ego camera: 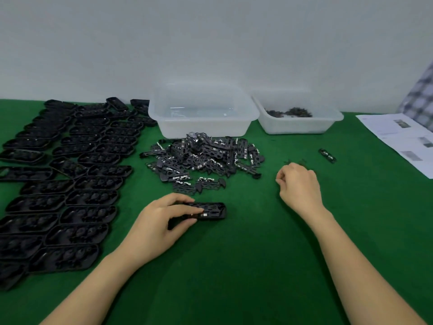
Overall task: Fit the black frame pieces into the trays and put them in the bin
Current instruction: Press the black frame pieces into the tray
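Two hands: left hand [161, 221] grips a tray [209, 210] on the worktop [234, 266]; right hand [298, 184] curled, contents hidden.
Frame pieces [203, 158]: heaped before the bin [201, 113].
Spare trays [65, 184]: cut off left.

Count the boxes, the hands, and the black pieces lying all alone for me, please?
Clear plastic bins: 2, the near-empty bin and the bin of small dark bits
Hands: 2, the left hand holding a black tray, and the right hand
Black frame pieces lying alone, away from the pile: 1, the lone frame piece
Total: 5
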Motion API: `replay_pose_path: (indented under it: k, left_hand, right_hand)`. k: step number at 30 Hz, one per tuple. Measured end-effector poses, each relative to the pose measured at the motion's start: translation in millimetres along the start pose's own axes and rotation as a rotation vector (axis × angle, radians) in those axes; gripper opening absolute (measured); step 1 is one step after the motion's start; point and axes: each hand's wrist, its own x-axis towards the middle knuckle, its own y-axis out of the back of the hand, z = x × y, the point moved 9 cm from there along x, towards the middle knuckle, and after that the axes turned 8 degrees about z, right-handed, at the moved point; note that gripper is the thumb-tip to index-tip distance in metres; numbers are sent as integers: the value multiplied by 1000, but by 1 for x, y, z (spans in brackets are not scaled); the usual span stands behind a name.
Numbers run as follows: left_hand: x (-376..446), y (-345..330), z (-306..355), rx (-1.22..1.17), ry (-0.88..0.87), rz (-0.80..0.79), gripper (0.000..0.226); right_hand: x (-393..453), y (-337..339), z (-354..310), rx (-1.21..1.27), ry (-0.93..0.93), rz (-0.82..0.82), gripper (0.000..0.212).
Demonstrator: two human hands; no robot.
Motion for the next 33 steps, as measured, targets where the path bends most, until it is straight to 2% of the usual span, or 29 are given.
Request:
replay_pose_path:
  k: [2,4,6,10,18,25,33]
  left_hand:
    - [1,1,-1,-17,4,6,34]
    - [2,1,-2,-15,10,11,42]
    - [2,2,-4,-4,34,21,48]
    - [2,2,-7,-1,74,30,51]
    - [1,-1,-5,48,66,5,49]
    - [1,-1,-4,77,45,24,48]
    - [2,1,0,73,-2,40,45]
  right_hand:
    - [-12,11,-25,310,-8,10,9]
    - [-32,19,-67,645,27,-55,20]
    - [-51,19,-104,779,112,-125,22]
    - [-61,2,-121,772,118,-188,9]
    - [-61,-9,-110,787,-47,-241,25]
    - [-60,-12,-109,784,-97,-274,24]
    - [-58,-24,-106,769,-126,-464,28]
